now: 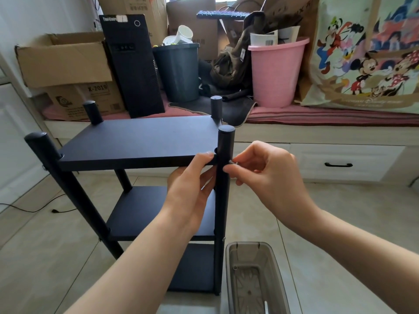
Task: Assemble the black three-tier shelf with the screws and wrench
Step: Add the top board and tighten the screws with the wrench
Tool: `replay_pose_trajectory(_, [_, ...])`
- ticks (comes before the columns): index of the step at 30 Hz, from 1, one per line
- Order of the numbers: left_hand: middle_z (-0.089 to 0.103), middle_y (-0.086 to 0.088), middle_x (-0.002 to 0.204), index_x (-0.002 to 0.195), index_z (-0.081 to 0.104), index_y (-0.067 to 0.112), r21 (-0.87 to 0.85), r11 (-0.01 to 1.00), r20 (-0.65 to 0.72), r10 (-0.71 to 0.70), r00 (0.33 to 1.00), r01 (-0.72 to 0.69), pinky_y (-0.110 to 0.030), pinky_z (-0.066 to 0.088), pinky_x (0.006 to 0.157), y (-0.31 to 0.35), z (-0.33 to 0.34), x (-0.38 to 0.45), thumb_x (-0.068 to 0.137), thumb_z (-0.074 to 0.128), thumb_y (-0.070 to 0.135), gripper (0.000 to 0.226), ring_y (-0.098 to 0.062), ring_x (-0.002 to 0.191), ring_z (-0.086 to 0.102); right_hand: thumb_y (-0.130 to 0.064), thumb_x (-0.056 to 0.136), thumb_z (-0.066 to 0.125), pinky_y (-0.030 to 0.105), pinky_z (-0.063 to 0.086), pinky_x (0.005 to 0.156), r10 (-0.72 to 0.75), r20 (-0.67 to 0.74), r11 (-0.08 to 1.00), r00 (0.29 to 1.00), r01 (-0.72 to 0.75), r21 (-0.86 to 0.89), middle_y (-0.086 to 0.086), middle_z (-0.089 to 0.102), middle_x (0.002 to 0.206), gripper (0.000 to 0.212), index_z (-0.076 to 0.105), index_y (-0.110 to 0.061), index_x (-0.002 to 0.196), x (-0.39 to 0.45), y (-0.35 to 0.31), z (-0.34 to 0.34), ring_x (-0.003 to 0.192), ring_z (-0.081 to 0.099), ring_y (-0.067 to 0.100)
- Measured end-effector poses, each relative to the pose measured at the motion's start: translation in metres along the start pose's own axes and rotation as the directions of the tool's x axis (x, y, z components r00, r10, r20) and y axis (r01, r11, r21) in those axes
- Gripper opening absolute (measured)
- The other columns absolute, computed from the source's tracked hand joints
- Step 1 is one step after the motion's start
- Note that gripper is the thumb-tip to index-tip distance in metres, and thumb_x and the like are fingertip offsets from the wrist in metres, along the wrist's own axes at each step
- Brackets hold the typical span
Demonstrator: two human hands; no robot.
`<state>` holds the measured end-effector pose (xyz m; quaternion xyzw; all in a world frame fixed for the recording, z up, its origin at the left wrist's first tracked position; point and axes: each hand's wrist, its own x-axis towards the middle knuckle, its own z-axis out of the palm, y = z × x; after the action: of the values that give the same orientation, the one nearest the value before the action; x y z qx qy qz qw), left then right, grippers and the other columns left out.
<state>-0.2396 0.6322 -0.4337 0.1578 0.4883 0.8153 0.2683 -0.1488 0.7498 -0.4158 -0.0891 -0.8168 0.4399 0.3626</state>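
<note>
Plainly, with the left hand (192,177) gripping the top board (138,141) at the shelf's near right corner and the right hand (256,166) pinching a small metal piece (233,162), probably a screw, against the post (223,177), a sagging board could misalign the holes and cross-thread it.

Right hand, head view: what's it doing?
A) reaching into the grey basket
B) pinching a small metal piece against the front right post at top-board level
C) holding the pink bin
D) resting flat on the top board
B: the right hand pinches a small silvery piece at the front right post, level with the top board, while the left hand grips that corner.
</note>
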Motion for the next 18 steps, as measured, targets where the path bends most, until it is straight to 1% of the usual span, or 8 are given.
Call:
replay_pose_trajectory(2, [0.076,-0.007,0.098,0.097,0.071,0.011,-0.004,1.0,0.002,0.002,1.0,-0.002,-0.03,0.053,0.089,-0.0003,0.0,-0.0002,0.099,0.058,0.02,0.016,-0.017,0.095,0.074,-0.017,0.077,0.084,0.02,0.054,0.06,0.008,0.006,1.0,1.0,-0.008,0.018,-0.006,0.072,0.067,0.02,0.064,-0.02,0.073,0.001,-0.0001,0.0002,0.056,0.068,0.007])
replay_pose_trajectory(6, [0.077,-0.007,0.098,0.096,0.072,0.012,0.002,1.0,0.0,0.008,1.0,-0.008,-0.029,0.054,0.087,-0.0015,-0.0005,-0.0005,0.099,0.058,0.022,0.017,-0.018,0.095,0.074,-0.017,0.077,0.084,0.022,0.056,0.061,0.015,0.035,0.999,0.999,-0.016,0.046,-0.004,0.073,0.069,0.018,0.065,-0.018,0.075,0.0011,0.0007,-0.0016,0.058,0.069,0.009])
replay_pose_trajectory(8, [0.077,-0.008,0.1,0.099,0.072,0.011,0.0,1.0,-0.004,0.008,1.0,-0.008,-0.03,0.054,0.088,-0.0021,-0.0009,-0.0003,0.098,0.059,0.022,0.017,-0.018,0.096,0.074,-0.016,0.076,0.084,0.02,0.055,0.061,0.001,0.031,1.0,1.0,-0.002,0.03,-0.004,0.072,0.067,0.02,0.064,-0.019,0.074,0.0004,0.001,-0.002,0.057,0.068,0.008])
replay_pose_trajectory(10, [0.077,-0.008,0.101,0.098,0.073,0.011,-0.004,1.0,0.003,0.009,1.0,-0.009,-0.03,0.054,0.088,-0.0021,-0.0011,-0.0001,0.098,0.059,0.022,0.017,-0.019,0.097,0.074,-0.013,0.076,0.084,0.02,0.054,0.06,-0.005,0.028,1.0,1.0,0.005,0.013,-0.003,0.071,0.066,0.022,0.063,-0.019,0.073,0.0009,0.0013,-0.0022,0.056,0.068,0.009])
replay_pose_trajectory(14, [0.077,-0.007,0.101,0.096,0.072,0.013,-0.002,1.0,0.006,0.011,1.0,-0.011,-0.027,0.056,0.085,-0.0022,-0.0012,0.0008,0.099,0.059,0.022,0.016,-0.018,0.096,0.074,-0.01,0.077,0.082,0.027,0.056,0.062,0.019,0.046,0.999,0.999,-0.021,0.046,0.0,0.072,0.068,0.02,0.063,-0.015,0.074,0.0034,0.0038,-0.0039,0.057,0.068,0.014])
replay_pose_trajectory(16, [0.077,-0.006,0.1,0.096,0.072,0.013,-0.003,1.0,0.003,0.014,1.0,-0.014,-0.026,0.057,0.083,-0.003,-0.0018,0.0017,0.098,0.059,0.022,0.016,-0.018,0.095,0.074,-0.011,0.076,0.083,0.025,0.056,0.061,0.004,0.036,1.0,0.999,-0.005,0.026,0.0,0.072,0.068,0.021,0.063,-0.017,0.073,0.003,0.0037,-0.0036,0.057,0.068,0.012])
replay_pose_trajectory(18, [0.077,-0.007,0.1,0.096,0.073,0.013,-0.004,1.0,0.005,0.018,1.0,-0.018,-0.026,0.056,0.082,-0.0036,-0.0025,0.0022,0.098,0.06,0.022,0.016,-0.018,0.094,0.074,-0.013,0.076,0.084,0.021,0.055,0.059,-0.005,0.023,1.0,1.0,0.005,0.005,-0.001,0.072,0.067,0.022,0.062,-0.018,0.072,0.0023,0.0029,-0.0026,0.056,0.067,0.009])
